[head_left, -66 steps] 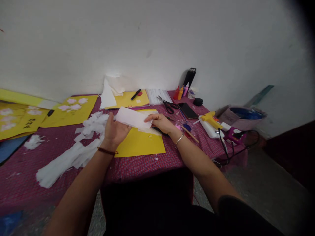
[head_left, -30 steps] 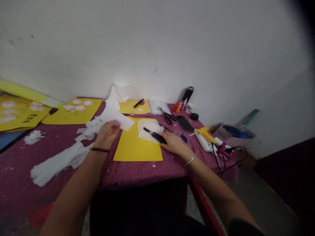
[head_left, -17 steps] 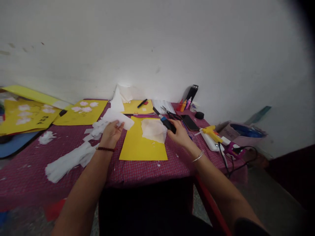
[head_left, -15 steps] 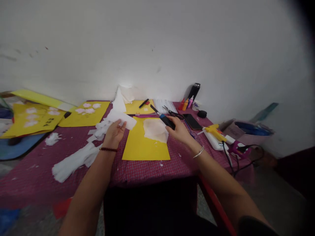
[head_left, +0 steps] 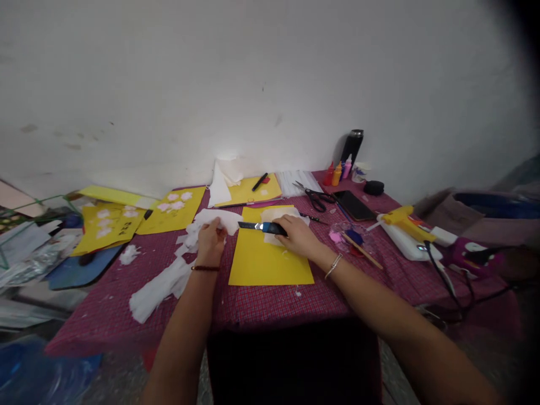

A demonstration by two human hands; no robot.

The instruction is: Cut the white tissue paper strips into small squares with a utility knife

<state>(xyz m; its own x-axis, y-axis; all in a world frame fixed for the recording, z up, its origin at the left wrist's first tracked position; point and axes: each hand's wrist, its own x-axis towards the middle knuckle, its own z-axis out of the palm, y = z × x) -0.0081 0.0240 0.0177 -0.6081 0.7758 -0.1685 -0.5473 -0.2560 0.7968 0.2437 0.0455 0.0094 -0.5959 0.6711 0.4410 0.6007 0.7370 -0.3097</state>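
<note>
My left hand (head_left: pixel 211 243) is closed on a white piece of thin paper (head_left: pixel 230 220), left of the yellow sheet (head_left: pixel 261 270). Over that sheet, my right hand (head_left: pixel 300 236) grips a blue and black utility knife (head_left: pixel 273 228). Its dark blade points left, with the tip close to the white paper; whether they touch I cannot tell. Under the knife and right hand lies a cream scrap of paper (head_left: pixel 272 215), partly covered. Crumpled white strips (head_left: pixel 160 281) lie beside my left wrist.
Behind the sheet are black scissors (head_left: pixel 317 198) and a phone (head_left: pixel 353 206). A yellow glue gun (head_left: pixel 405 222), paint bottles (head_left: pixel 336 174) and a black flask (head_left: pixel 352 146) stand or lie to the right. Yellow cards with pink flowers (head_left: pixel 172 208) lie at left.
My view has swung left, so the table appears shifted right. The knife has turned from pointing up and left to lying nearly level, its blade nearer the white paper, which is lower.
</note>
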